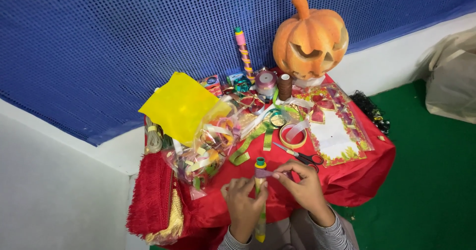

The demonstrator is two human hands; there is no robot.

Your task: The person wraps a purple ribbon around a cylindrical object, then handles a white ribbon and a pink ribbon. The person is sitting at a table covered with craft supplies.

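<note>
Left of the scissors [303,157], far over: red fringed cloth [151,200] hanging off the table edge. Up-left of the scissors: yellow sheet [181,105] lying over a clear bag of ribbon scraps [206,153]. Lower left of the scissors: left hand [244,204] clenched around an upright stick [260,198], green-capped at the top, yellowish at the bottom, held just above the red tablecloth [367,168] near the front edge. Just below the scissors: right hand [302,185], fingers pinched on a purplish strip [270,173] stretched across to the stick's upper end. Touching the scissors' blade tips, above: roll of pale tape [292,135]. Well above the scissors: brown thread spool [284,86] and, behind it, a carved orange pumpkin [310,38]. Right of the scissors: floral-bordered card [334,136] in a clear sleeve. Far right: green floor [431,180].
</note>
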